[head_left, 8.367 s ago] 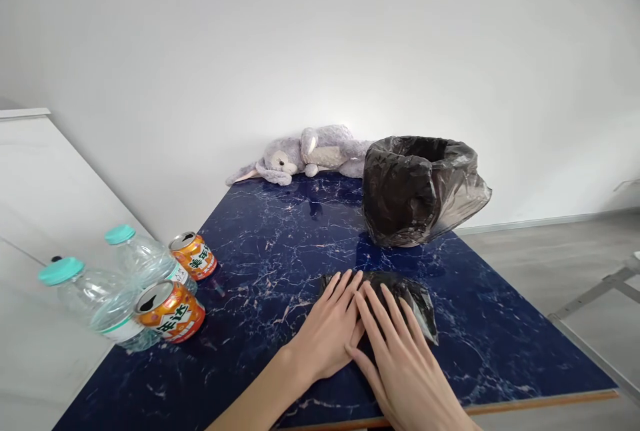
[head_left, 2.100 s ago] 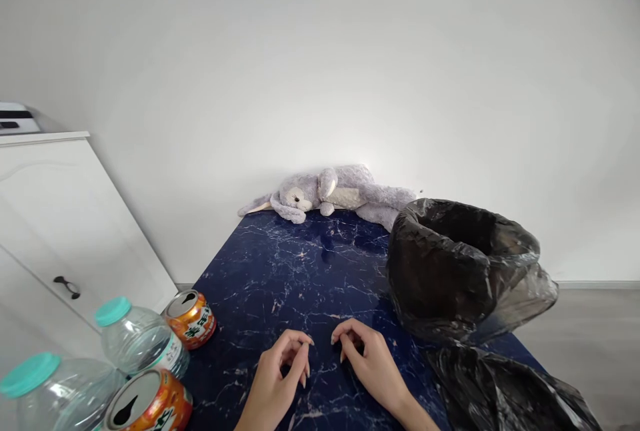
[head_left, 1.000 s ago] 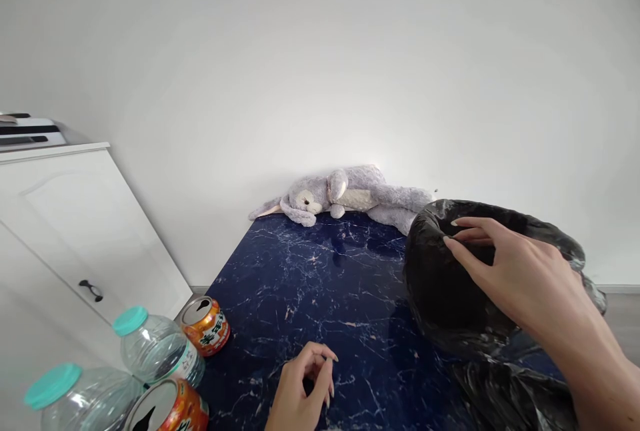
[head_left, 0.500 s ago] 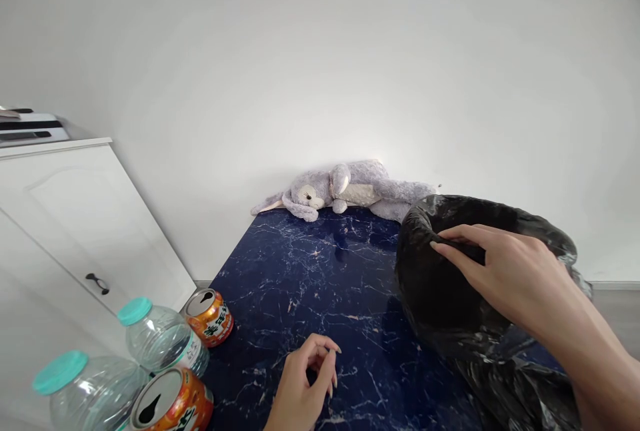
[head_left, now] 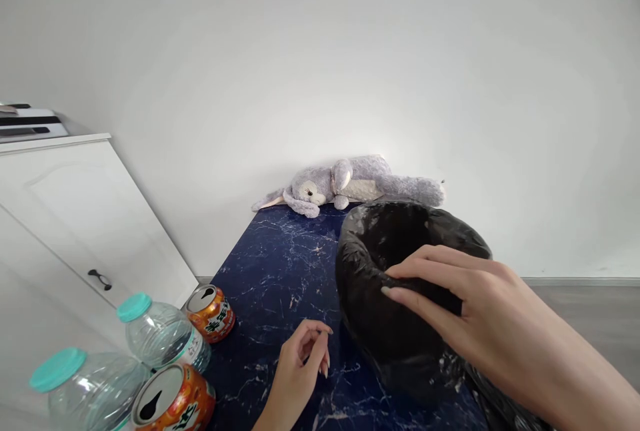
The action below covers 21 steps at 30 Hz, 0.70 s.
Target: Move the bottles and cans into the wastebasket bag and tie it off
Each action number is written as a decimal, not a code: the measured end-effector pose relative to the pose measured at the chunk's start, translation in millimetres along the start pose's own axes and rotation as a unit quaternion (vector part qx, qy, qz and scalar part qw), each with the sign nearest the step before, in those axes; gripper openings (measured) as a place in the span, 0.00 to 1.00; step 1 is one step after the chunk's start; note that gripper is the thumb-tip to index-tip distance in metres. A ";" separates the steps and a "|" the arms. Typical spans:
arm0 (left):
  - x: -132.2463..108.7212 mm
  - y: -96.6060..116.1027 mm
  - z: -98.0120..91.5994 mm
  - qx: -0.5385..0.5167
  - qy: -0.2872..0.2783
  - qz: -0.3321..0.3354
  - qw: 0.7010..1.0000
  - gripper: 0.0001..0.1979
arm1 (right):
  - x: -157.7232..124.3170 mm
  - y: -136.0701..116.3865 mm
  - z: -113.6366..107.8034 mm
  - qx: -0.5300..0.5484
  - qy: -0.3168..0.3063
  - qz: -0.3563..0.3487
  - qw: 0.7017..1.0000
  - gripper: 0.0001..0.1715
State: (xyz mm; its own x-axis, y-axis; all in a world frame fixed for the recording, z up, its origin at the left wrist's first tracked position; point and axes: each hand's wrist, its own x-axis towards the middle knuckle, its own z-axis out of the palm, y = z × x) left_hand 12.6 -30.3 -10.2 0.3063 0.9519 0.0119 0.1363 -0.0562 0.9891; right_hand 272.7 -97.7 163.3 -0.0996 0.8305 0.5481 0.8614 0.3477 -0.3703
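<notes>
A small bin lined with a black plastic bag [head_left: 390,324] stands on the dark blue marbled table [head_left: 280,264], near the front. My right hand [head_left: 465,311] grips its near rim, fingers over the edge and thumb outside. My left hand [head_left: 300,371] rests on the table just left of the bin, fingers loosely curled with nothing visible in them. More black plastic [head_left: 500,397] trails under my right forearm.
Two orange drink cans [head_left: 210,311] [head_left: 170,401] and two clear bottles with teal caps [head_left: 155,337] [head_left: 80,391] lie at the table's left front. A grey plush toy [head_left: 345,184] lies against the back wall. A white cabinet [head_left: 75,217] stands at left.
My right hand, gripping the bin's rim, has drawn the bin left and toward me. The left hand has stayed curled on the table.
</notes>
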 end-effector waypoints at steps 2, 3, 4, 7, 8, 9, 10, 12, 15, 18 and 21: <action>3.6 -0.1 -2.9 -0.029 0.017 -0.007 0.999 0.29 | -2.4 -8.2 -3.2 0.016 -0.028 -0.035 0.999 0.11; 4.9 0.0 -4.6 -0.040 0.025 -0.010 0.999 0.30 | -3.4 -11.6 -5.0 0.022 -0.043 -0.054 0.997 0.11; 5.8 0.2 -6.3 -0.050 0.035 -0.010 0.998 0.30 | -4.3 -14.6 -6.8 0.028 -0.054 -0.073 0.995 0.11; 4.9 2.2 -10.7 -0.059 0.081 0.000 0.995 0.29 | -6.3 -21.0 -10.5 0.049 -0.064 -0.113 0.990 0.09; 3.6 3.4 -11.5 -0.056 0.101 0.002 0.993 0.28 | -6.9 -22.4 -11.0 0.058 -0.064 -0.121 0.989 0.09; 2.0 4.9 -11.8 -0.052 0.121 0.001 0.991 0.28 | -7.4 -23.5 -11.3 0.065 -0.064 -0.128 0.988 0.08; 0.2 6.5 -11.7 -0.048 0.138 -0.001 0.989 0.28 | -7.9 -24.1 -11.2 0.071 -0.065 -0.133 0.986 0.08; -3.3 9.7 -10.3 -0.046 0.156 -0.012 0.987 0.31 | -8.9 -24.3 -10.8 0.076 -0.064 -0.142 0.985 0.08; -7.4 13.6 -7.3 -0.060 0.151 -0.034 0.986 0.37 | -10.2 -22.5 -10.0 0.066 -0.057 -0.154 0.984 0.09; -10.4 16.9 -5.2 -0.074 0.142 -0.047 0.986 0.41 | -11.3 -22.9 -9.0 0.040 -0.048 -0.173 0.983 0.11; -12.9 19.0 -3.5 -0.082 0.142 -0.035 0.986 0.39 | -13.3 -31.8 -6.3 0.022 -0.013 -0.178 0.984 0.16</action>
State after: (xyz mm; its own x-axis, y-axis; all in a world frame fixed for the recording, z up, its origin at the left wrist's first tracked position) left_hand 8.0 -42.6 8.9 0.0227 0.9990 -0.0386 -0.0133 0.0389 0.9992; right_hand 249.8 -122.5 172.5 -0.4032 0.6636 0.6301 0.7472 0.6363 -0.1919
